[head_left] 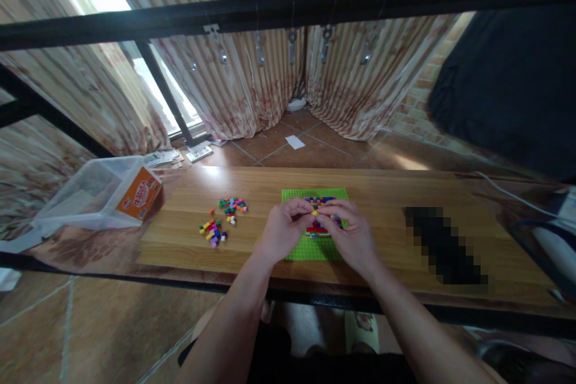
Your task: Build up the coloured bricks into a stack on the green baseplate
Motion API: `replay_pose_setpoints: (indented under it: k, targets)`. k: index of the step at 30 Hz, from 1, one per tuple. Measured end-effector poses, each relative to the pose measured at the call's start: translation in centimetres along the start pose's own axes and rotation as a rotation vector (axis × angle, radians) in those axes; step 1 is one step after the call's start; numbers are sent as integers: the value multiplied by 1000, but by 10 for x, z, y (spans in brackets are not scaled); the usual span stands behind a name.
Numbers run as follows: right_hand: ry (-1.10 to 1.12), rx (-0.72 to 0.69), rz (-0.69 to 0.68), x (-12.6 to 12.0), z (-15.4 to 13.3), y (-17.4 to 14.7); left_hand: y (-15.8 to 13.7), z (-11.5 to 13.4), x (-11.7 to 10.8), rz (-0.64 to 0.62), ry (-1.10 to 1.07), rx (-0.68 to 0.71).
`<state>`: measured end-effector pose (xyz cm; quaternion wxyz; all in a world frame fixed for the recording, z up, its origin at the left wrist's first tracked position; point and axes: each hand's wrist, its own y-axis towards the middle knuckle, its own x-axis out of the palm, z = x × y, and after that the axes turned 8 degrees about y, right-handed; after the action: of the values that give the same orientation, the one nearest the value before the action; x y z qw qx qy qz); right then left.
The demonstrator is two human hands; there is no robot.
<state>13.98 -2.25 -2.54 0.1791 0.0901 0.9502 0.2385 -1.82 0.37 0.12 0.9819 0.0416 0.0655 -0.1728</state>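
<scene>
Both hands meet above a green studded baseplate (310,250) on the wooden table. Between their fingertips sits a small yellow toy brick (314,213). My left hand (288,225) pinches it from the left, and my right hand (351,231) has its fingers closed on it from the right. Under the fingers, a low structure of coloured bricks (317,230) stands on the baseplate, with red, white and dark blue rows showing. My hands hide part of this structure.
Loose coloured bricks lie left of the baseplate in two piles, a farther one (233,204) and a nearer one (212,231). A clear plastic bin (96,192) with an orange label stands at the far left. A pixelated dark object (443,246) lies right. A black bar (288,9) with hooks crosses ahead.
</scene>
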Motion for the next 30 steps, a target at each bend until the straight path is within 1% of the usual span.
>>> replay_pose_setpoints:
  k: [3, 5, 7, 9, 11, 14, 18, 22, 30]
  targets:
    - [-18, -2, 8, -7, 2, 2, 2, -3, -8, 13, 74, 9]
    - [-70, -18, 4, -12, 2, 2, 5, -7, -18, 73, 160, 0]
    - [-126, -46, -30, -15, 0, 2, 6, -13, -28, 111, 270, -31]
    - [-167, -73, -87, -14, -2, 0, 6, -16, -34, 74, 399, -64]
    - [-196, -106, -142, -11, -3, -3, 4, -16, -35, 4, 507, -85]
    - [-244, -150, -178, -6, -2, -6, 0, -10, -31, -99, 588, -105]
    - [-272, -139, -167, -2, 0, -6, -2, -6, -28, -164, 617, -116]
    - [-263, -96, -117, 0, 2, -5, -1, -9, -27, -190, 546, -132]
    - [-229, -45, -81, 2, -2, -4, 0, -10, -19, -147, 482, -139]
